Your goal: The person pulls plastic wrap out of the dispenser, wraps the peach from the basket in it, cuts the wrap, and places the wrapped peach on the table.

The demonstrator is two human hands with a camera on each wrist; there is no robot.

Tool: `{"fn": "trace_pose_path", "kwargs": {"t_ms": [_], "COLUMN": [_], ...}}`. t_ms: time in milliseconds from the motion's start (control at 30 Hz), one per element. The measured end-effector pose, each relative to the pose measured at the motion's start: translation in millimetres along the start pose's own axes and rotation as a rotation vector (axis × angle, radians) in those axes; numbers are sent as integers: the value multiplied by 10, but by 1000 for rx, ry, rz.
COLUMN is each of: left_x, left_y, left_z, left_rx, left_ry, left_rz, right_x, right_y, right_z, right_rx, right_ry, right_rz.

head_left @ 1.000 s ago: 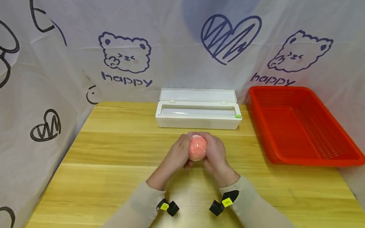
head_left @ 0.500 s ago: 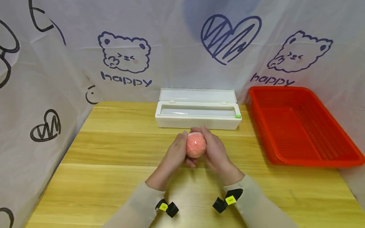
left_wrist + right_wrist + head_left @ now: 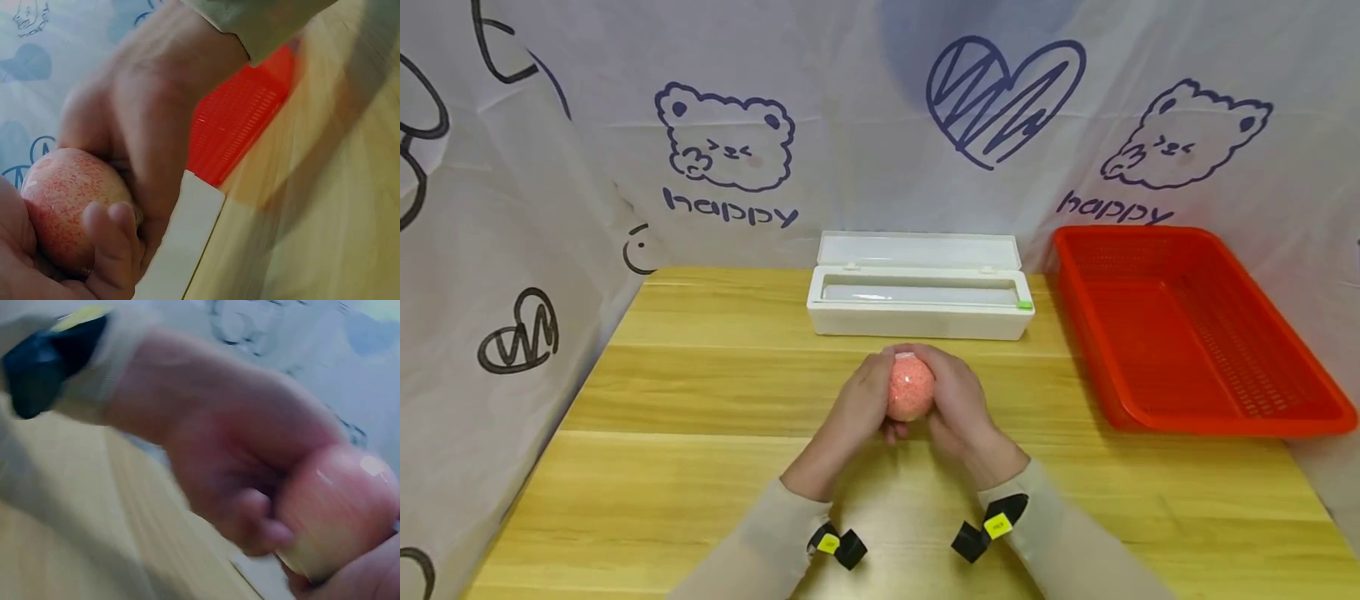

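A round, red-speckled apple (image 3: 911,390) is held between both hands over the middle of the table. Its surface has shiny highlights, as if covered in clear film. My left hand (image 3: 862,393) grips its left side, with fingertips showing beneath it. From the right, my right hand (image 3: 958,400) wraps around it, fingers over the far side. In the left wrist view the apple (image 3: 74,206) sits in the left palm, the right hand (image 3: 147,125) reaching down beside it. The right wrist view is blurred; the left hand (image 3: 244,456) curls against the apple (image 3: 337,512) there.
Behind the hands stands a long white box (image 3: 917,323), its lid (image 3: 917,250) raised, with a roll inside and a small green slider (image 3: 1024,305) on its edge. A red plastic basket (image 3: 1120,383) is at the right. A printed cloth (image 3: 865,125) hangs behind the wooden table (image 3: 685,500).
The apple has shifted slightly left within the hands. The right hand's fingers lifted and spread half a second ago, and now lie over the apple again. Box and basket stay put.
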State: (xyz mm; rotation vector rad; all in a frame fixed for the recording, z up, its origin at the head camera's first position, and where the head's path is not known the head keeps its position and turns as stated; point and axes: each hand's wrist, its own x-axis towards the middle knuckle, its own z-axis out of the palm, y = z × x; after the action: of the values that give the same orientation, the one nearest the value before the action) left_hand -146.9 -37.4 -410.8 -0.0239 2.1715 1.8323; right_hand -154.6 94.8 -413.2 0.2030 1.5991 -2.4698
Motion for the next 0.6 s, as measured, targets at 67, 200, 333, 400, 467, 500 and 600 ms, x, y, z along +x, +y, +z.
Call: {"fn": "trace_pose_path", "kwargs": {"t_ms": [67,200,333,400,467,500,600], "left_x": [8,22,20,21,27,32,48], "left_y": [-6,8,42,52,56,52,41], "left_z": [-41,-56,-2,16,10,-1,-60], "left_rx": [-9,8,49,69,88,94,100], "left_ry": [-11,5,44,57,54,44,-3], "left_rz": [1,15,6,-6,-13,-13,-10], "right_x": [26,31,-5,-10,-4,4,49], "right_y": [-45,-47,50,90,95,85,28], "right_z": [-70,-76,73,105,99,80,-13], "right_rx": [18,-81,-123,-107,-99,-113,-164], "right_ry": [-88,-119,44,118,117,99,-15], "right_rz": [57,11,-141,-180,-166,-143,-62]}}
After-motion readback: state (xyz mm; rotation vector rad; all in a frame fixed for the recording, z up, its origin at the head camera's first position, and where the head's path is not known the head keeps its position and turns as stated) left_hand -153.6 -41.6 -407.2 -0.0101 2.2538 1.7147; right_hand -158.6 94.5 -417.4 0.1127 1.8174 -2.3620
